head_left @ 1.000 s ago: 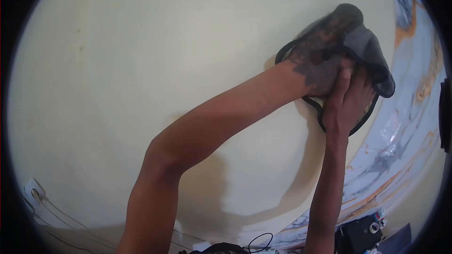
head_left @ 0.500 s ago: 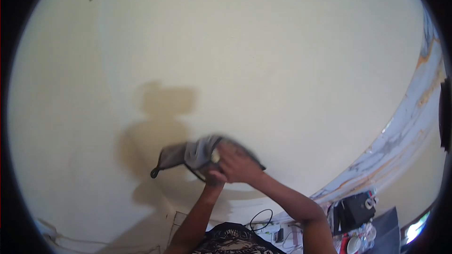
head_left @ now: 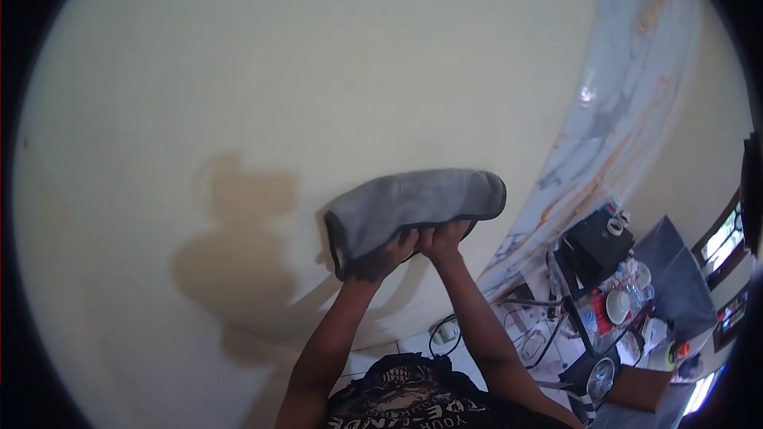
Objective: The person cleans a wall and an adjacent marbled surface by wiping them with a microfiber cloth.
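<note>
A grey cloth (head_left: 413,197) with dark edging is stretched between my two hands in front of the pale wall, draped over them in a long folded shape. My left hand (head_left: 388,258) grips its lower edge near the middle. Just to the right, my right hand (head_left: 443,240) holds the same edge, close beside the left one. The cloth covers most of the fingers of both hands. Whether its far side touches the wall cannot be made out.
A marbled band (head_left: 608,119) runs along the wall at the right. At lower right stand a black bag-like box (head_left: 598,246), a white bowl (head_left: 617,307), a fan (head_left: 601,377) and a grey panel (head_left: 675,278). Cables lie on the tiled floor (head_left: 421,343).
The cloth, bunched under my crossing hands before, is now spread out wide. My hands have moved apart, side by side, and the view has turned right, showing more of the cluttered area.
</note>
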The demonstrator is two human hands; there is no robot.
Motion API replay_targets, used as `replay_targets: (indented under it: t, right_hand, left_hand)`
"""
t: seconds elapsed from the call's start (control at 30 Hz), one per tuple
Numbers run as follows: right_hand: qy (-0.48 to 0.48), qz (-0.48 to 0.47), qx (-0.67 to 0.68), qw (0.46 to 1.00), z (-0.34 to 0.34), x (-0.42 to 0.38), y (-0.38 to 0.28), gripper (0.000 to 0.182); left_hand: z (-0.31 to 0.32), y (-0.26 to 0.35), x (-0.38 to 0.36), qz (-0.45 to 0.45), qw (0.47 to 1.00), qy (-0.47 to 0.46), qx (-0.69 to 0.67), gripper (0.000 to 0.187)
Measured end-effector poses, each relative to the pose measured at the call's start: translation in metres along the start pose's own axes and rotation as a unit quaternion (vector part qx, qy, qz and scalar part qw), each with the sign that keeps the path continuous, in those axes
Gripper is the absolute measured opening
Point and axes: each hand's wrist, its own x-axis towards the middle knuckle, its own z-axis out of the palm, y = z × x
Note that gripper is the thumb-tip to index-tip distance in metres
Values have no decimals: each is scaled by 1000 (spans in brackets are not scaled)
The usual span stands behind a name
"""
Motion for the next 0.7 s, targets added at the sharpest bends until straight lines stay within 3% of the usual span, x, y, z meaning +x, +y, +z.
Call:
replay_targets:
  t: [0.03,0.1,0.13,0.27,0.33,0.37,0.43,0.53,0.67,0.7]
  right_hand:
    - [47,21,-48,998,-8,-7,17,31]
    - [64,46,-60,995,-30,-27,38,31]
    - [41,71,-57,995,-40,-40,49,33]
    - [23,125,-74,989,-72,-53,87,39]
    - [55,111,-65,990,-87,-41,109,39]
    - [86,90,-58,991,-93,-27,118,40]
    - [64,89,-70,992,-106,0,135,43]
    - [95,117,-53,987,-121,38,152,46]
    - [96,57,-95,989,-141,88,168,49]
    - [85,40,-113,989,-149,108,170,51]
  left_hand:
    - [26,10,-7,12,1000,-5,-5,39]
    - [63,36,-12,-76,997,-22,-14,50]
    - [80,42,-19,-65,996,-57,-22,57]
    - [114,81,-8,-70,989,-112,-68,54]
    - [136,92,5,34,998,-24,-37,46]
    - [142,98,18,33,998,-32,-31,46]
    - [146,115,55,92,996,-3,6,24]
    - [140,152,106,72,997,29,11,27]
    - [140,164,155,109,992,65,-28,29]
    - [142,165,168,66,994,77,-42,37]
